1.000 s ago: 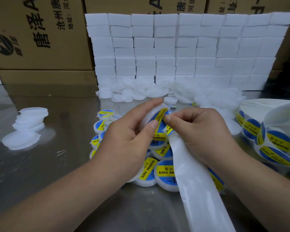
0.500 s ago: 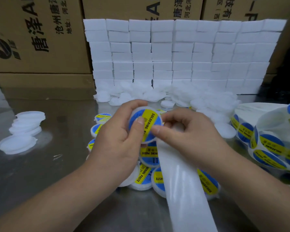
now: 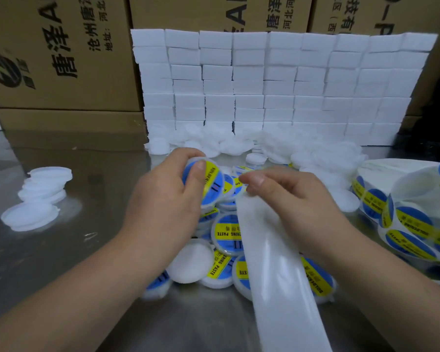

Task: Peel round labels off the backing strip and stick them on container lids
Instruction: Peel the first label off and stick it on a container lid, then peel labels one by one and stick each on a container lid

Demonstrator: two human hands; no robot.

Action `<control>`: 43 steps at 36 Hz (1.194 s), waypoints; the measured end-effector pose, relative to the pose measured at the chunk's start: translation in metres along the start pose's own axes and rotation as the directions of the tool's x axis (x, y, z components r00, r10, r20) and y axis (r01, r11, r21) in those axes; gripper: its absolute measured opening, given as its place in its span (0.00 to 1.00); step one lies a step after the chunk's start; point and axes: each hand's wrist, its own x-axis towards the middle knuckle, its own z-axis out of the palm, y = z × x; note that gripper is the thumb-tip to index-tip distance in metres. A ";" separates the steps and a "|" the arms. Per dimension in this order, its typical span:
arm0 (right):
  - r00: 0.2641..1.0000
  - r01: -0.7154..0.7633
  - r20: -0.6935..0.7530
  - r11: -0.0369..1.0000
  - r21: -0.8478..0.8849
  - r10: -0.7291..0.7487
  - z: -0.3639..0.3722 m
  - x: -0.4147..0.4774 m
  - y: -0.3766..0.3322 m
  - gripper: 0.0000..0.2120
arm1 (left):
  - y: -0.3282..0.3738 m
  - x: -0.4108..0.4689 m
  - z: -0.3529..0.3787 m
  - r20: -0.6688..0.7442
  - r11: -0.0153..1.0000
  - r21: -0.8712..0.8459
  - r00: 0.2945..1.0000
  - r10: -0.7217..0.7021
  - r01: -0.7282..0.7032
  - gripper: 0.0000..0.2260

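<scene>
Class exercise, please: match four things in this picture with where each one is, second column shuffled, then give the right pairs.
Things
1. labelled lid
2. backing strip
3. plain white lids
4. label roll

Places
A. far right on the table
B. held in the left hand
C. stacked, far left on the table
D. pinched by the right hand

Pairs: 1-B; 2-D; 3-C; 4-A
</scene>
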 end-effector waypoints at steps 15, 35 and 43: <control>0.988 0.107 0.106 0.993 0.056 -0.112 0.003 -0.005 -0.002 0.14 | -0.014 0.015 0.004 0.083 0.962 0.271 0.997 -0.004 -0.019 0.12; 0.929 0.165 0.268 0.933 0.321 -0.256 0.001 -0.017 -0.015 0.08 | 0.012 0.012 -0.008 0.712 0.269 -0.647 0.691 -0.120 0.713 0.22; 0.928 0.172 0.246 0.906 0.386 -0.281 0.001 -0.019 -0.016 0.12 | 0.016 0.010 0.000 0.545 0.267 -0.761 0.806 -0.230 0.591 0.13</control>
